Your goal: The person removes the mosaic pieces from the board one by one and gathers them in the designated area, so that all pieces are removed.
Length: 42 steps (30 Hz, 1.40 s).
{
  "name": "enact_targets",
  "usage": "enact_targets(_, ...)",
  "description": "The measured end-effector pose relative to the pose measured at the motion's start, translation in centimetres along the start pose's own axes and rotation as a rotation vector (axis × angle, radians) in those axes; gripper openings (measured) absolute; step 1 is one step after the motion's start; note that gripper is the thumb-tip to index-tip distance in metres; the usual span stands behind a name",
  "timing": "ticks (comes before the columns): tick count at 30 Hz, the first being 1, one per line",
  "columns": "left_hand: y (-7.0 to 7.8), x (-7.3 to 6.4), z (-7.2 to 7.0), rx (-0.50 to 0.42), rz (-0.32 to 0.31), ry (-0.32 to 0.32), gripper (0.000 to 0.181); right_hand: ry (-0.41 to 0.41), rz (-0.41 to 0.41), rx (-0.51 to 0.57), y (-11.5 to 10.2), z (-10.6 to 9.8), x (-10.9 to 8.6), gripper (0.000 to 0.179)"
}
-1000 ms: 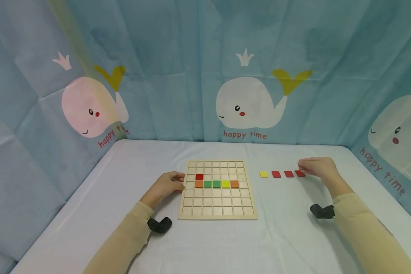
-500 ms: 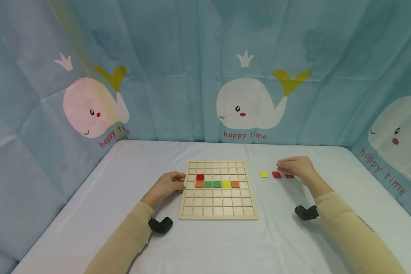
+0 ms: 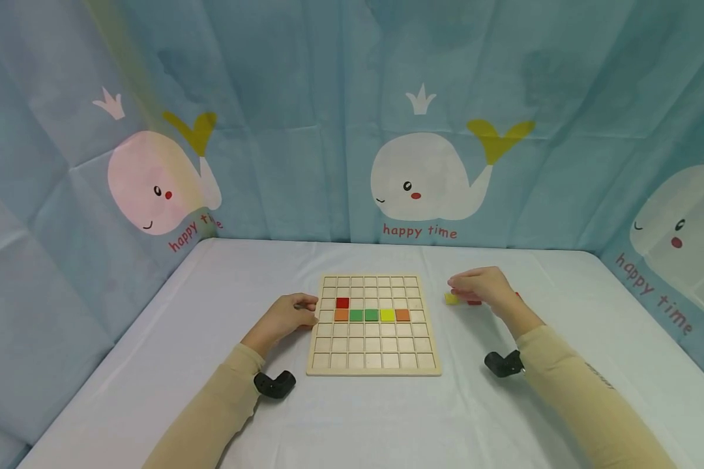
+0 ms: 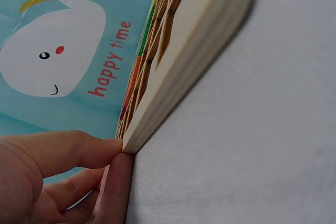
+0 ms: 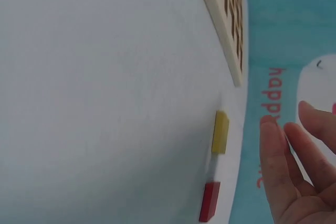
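A wooden grid board [image 3: 373,365] lies flat on the table. Set in its cells are a red tile [image 3: 343,303], two orange tiles, two green tiles [image 3: 372,315] and a yellow tile [image 3: 387,315]. My left hand [image 3: 281,319] touches the board's left edge with thumb and fingertips; in the left wrist view the thumb [image 4: 79,150] meets that edge. My right hand [image 3: 484,286] hovers over a row of loose tiles right of the board, its fingers loosely bent and holding nothing visible. Near its fingertips lie a loose yellow tile [image 5: 220,132] and a red tile [image 5: 209,201].
Past the right wrist another red tile [image 3: 518,295] peeks out; the hand hides part of the row. White cloth covers the table [image 3: 352,423]. A blue curtain [image 3: 293,182] with whale prints hangs behind it. Each wrist carries a black camera mount [image 3: 274,385].
My right hand has moved left along the tile row, from the rightmost red tile to the yellow one. The tiles stay in place. The left hand remains at the board's edge.
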<state>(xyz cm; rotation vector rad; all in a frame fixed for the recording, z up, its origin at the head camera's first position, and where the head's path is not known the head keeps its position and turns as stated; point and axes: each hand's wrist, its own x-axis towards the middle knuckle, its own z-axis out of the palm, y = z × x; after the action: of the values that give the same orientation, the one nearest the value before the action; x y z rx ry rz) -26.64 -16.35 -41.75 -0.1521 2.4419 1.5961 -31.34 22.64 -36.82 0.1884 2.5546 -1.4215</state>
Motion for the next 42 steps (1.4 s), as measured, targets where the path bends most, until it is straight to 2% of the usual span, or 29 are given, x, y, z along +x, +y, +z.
enact_targets(12,0.1,-0.3,-0.1,-0.003,0.016,-0.024,0.051,-0.036,0.017,-0.012,-1.5,2.9,0.5,0.042)
enact_targets(21,-0.1,0.0,0.1,-0.01,0.006,-0.013,0.051,-0.052,0.035,0.05,-2.7,4.6,0.8,0.037)
enact_targets(30,-0.1,0.0,-0.1,-0.014,0.013,-0.018,0.051,-0.08,0.012,0.099,-3.8,6.2,0.8,0.032)
enact_targets(37,-0.2,0.0,-0.1,-0.021,0.0,-0.012,0.051,-0.135,-0.037,0.151,-4.4,7.5,1.0,0.032)
enact_targets(42,0.1,-0.2,0.1,-0.017,0.0,0.003,0.05,-0.169,-0.062,0.147,-4.8,8.4,0.7,0.03)
